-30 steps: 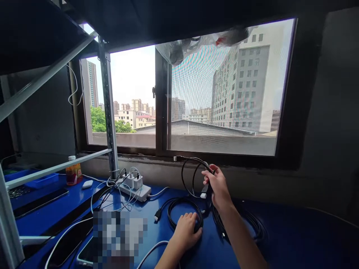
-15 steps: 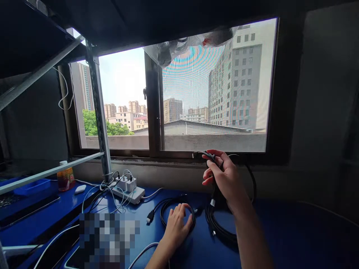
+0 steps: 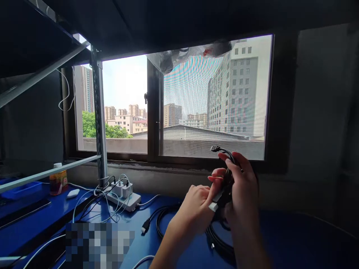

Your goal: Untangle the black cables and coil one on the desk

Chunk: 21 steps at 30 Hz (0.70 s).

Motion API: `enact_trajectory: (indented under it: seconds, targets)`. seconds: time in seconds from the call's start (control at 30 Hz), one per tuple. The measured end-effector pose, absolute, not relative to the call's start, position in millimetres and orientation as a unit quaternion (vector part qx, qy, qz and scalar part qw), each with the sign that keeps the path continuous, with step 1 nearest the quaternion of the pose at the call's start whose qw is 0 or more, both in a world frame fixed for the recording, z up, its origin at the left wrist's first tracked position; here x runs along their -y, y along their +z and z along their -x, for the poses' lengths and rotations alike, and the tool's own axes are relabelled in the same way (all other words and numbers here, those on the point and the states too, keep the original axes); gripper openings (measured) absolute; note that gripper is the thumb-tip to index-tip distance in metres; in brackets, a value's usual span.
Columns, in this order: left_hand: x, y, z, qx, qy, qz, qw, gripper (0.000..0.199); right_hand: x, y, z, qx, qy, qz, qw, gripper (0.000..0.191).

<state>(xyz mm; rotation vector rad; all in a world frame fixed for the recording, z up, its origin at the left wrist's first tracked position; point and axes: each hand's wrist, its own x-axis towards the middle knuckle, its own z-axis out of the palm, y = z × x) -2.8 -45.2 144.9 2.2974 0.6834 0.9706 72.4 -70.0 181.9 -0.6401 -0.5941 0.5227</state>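
Above the blue table, a black cable (image 3: 230, 154) is held up in my right hand (image 3: 243, 186), its fingers closed round it. One dark plug (image 3: 215, 148) sticks out past the fingertips. A second plug with a pale metal end (image 3: 213, 206) hangs lower, beside my left hand (image 3: 195, 205). My left hand's fingers press in against the bundled cable; part of them is hidden. Below lies a coiled black cable (image 3: 161, 222), partly covered by my left forearm, with its USB plug (image 3: 145, 226) to the left. Another black coil (image 3: 218, 243) rests under my right hand.
A white power strip (image 3: 130, 202) with chargers and tangled cords stands at the left. Behind it rises a metal shelf post (image 3: 99, 123). A bottle with orange-red contents (image 3: 58, 181) and a white case (image 3: 73, 193) sit farther left. A dark shelf (image 3: 179, 22) hangs overhead.
My left hand has left the coil on the table and risen rightward to the cable in my right hand. The right hand has shifted slightly right. The view has tilted a little.
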Motion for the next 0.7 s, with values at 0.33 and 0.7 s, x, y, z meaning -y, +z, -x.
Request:
enact_trajectory:
  seconds: [0.33, 0.7]
  targets:
    - [36.8, 145.4, -2.3, -0.196, 0.285, -0.794, 0.500, 0.050, 51.1, 174.4, -104.9, 0.202, 0.258, 0.356, 0.875, 0.048]
    - [29.7, 159.9, 1.8, -0.123, 0.427, -0.601, 0.665, 0.038, 35.7, 160.8, -96.5, 0.387, 0.297, 0.494, 0.719, 0.077]
